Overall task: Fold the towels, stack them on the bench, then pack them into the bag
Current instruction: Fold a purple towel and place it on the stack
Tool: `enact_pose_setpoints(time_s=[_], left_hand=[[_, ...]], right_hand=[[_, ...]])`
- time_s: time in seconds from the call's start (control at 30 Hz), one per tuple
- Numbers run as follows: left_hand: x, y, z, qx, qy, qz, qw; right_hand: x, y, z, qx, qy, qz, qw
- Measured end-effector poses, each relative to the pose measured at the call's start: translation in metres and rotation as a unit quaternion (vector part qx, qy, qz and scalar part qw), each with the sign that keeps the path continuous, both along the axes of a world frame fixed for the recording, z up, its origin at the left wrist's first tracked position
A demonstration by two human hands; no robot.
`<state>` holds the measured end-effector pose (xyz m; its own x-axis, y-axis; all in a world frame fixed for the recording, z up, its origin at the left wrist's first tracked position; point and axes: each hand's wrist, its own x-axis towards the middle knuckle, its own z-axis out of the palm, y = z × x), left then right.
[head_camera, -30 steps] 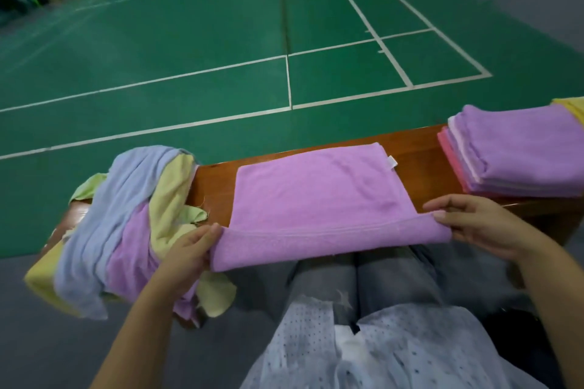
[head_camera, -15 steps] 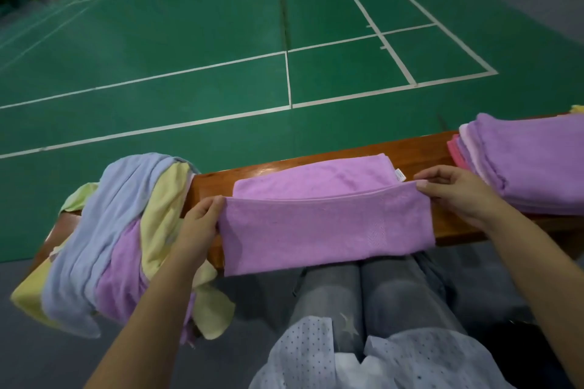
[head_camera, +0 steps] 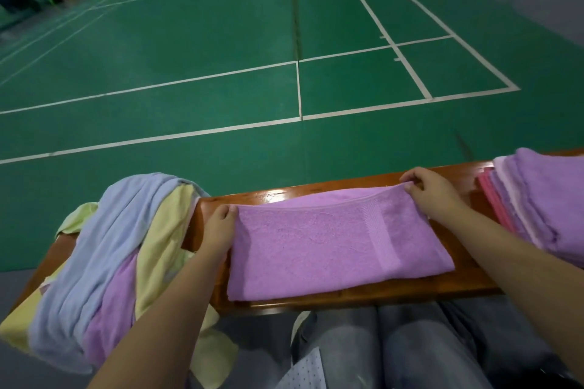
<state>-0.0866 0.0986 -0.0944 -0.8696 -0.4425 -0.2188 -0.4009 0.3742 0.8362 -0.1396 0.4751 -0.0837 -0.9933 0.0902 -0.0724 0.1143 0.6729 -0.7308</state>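
On the wooden bench [head_camera: 363, 297] in front of you there are three groups of cloth. At the left end lies one unfolded heap [head_camera: 104, 262] of at least three towels in blue, yellow and purple, hanging over the bench edge. Your left hand [head_camera: 218, 230] pinches the far left corner of the single purple towel [head_camera: 331, 243], fingers curled on the hem. This towel lies flat and doubled at the bench centre, its long axis running left to right along the bench, folded edge toward you. Your right hand [head_camera: 433, 191] pinches the far right corner. At the right end sits one folded stack [head_camera: 543, 211] of purple and pink towels; the exact count cannot be told.
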Motion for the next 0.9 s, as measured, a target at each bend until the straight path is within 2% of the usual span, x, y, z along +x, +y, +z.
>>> enact_pose_setpoints(time_s=[0.1,0.4,0.5,0.6,0.67,0.77,0.83,0.9], left_hand=[[-0.01,-0.002,-0.003,-0.026,0.007,0.006,1.0],[-0.027,-0.001,-0.001,-0.078,-0.023,0.005,0.997],[-0.029,-0.002,0.0,-0.129,-0.048,0.0,0.991],[-0.033,-0.007,0.005,-0.203,-0.106,-0.041,0.973],[-0.036,-0.009,0.014,-0.227,-0.168,-0.054,0.958],[-0.04,-0.008,0.025,-0.22,-0.257,-0.068,0.939],[-0.043,-0.008,0.026,-0.195,-0.284,-0.078,0.936],[-0.044,-0.006,0.026,-0.177,-0.305,-0.085,0.932]], right_hand=[[-0.007,-0.003,-0.006,0.056,0.031,0.011,0.998],[-0.024,-0.012,-0.021,0.126,0.043,-0.002,0.991],[-0.026,-0.019,-0.02,0.173,0.013,-0.009,0.985],[-0.017,-0.044,-0.004,0.24,0.039,-0.022,0.97],[0.004,-0.077,0.009,0.237,0.081,0.031,0.968],[0.056,-0.14,0.02,0.141,0.122,0.193,0.963],[0.092,-0.183,0.024,0.114,0.096,0.309,0.939],[0.117,-0.217,0.02,0.147,0.058,0.381,0.911]])
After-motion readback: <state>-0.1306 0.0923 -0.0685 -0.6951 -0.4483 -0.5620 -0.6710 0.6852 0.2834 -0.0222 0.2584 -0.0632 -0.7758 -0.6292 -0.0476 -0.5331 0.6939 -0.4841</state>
